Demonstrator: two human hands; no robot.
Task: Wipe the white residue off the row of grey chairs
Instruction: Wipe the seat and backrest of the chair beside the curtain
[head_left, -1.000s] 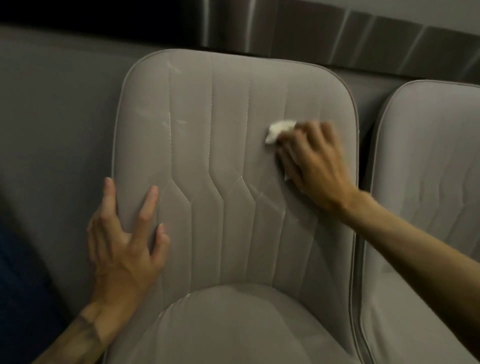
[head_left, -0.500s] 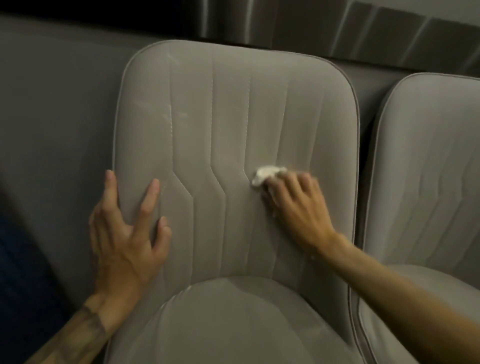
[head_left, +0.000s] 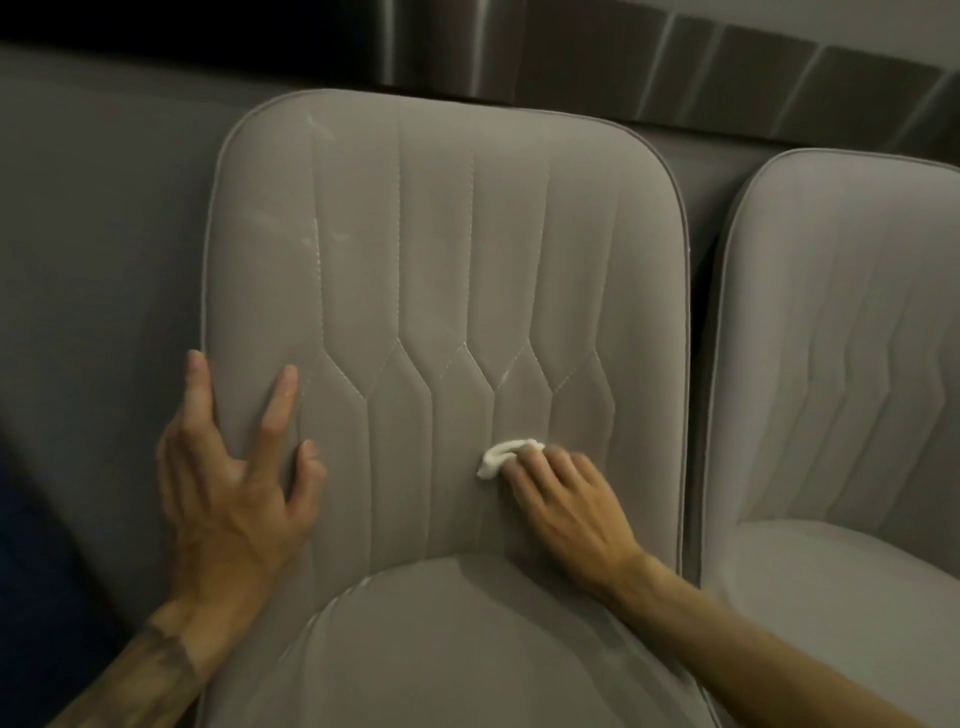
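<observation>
- Grey wall panelling (head_left: 104, 208) fills the far left behind the seats, with a shiny metal strip (head_left: 571, 47) running along the top.
- We see the left forearm come up from the near left corner. The left hand (head_left: 234, 493) lies flat and open on the lower left of the backrest, fingers straight and spread, and the outermost finger lies along the piped edge. It holds nothing.
- Above that hand, white residue (head_left: 315, 234) streaks the upper left of the grey chair (head_left: 447, 234), well apart from both hands.
- Low on the backrest, right of its middle and just above the seat cushion (head_left: 467, 649), we find the white wad (head_left: 506, 454) pressed against the upholstery.
- We see the right arm reach in from the near right. The right hand (head_left: 566, 504) has its fingers bent over the wad, which peeks out beyond the fingertips on their left.
- A second chair (head_left: 841, 338) stands just beside the first, on the right.
</observation>
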